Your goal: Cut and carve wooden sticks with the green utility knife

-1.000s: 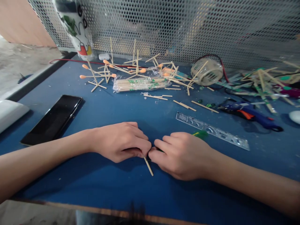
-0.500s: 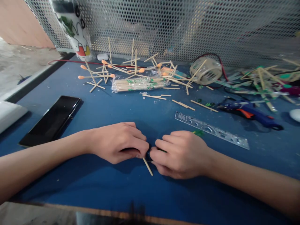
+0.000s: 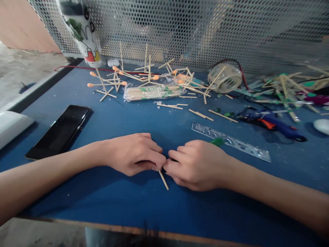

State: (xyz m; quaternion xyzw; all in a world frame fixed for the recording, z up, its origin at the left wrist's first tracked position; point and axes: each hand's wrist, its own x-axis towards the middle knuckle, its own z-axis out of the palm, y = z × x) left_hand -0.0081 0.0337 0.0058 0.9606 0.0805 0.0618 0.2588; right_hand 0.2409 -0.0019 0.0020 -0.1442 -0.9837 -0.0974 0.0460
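Over the front middle of the blue table, my left hand (image 3: 140, 154) pinches a short wooden stick (image 3: 163, 180); the stick's lower end slants out below the fingertips. My right hand (image 3: 196, 165) is closed right beside it, its fingertips almost touching those of the left. What the right fingers grip is mostly hidden. A thin dark tip shows between the two hands near the stick. Behind the right knuckles a green piece (image 3: 217, 141) shows, perhaps the far end of what that hand holds. Just beyond lies a clear plastic ruler (image 3: 241, 146).
At the left lies a black phone (image 3: 59, 132). Further back are a bag of sticks (image 3: 151, 92), orange-tipped stick frames (image 3: 105, 85), cut sticks (image 3: 223, 116) and a tape roll (image 3: 224, 78). A blue glue gun (image 3: 280, 127) rests at the right. A perforated metal panel (image 3: 164, 31) bounds the back.
Both hands have shifted slightly, and the right fingertips have drawn closer to the left ones. The stick is still in the left fingers. More of the green piece shows behind the right hand.
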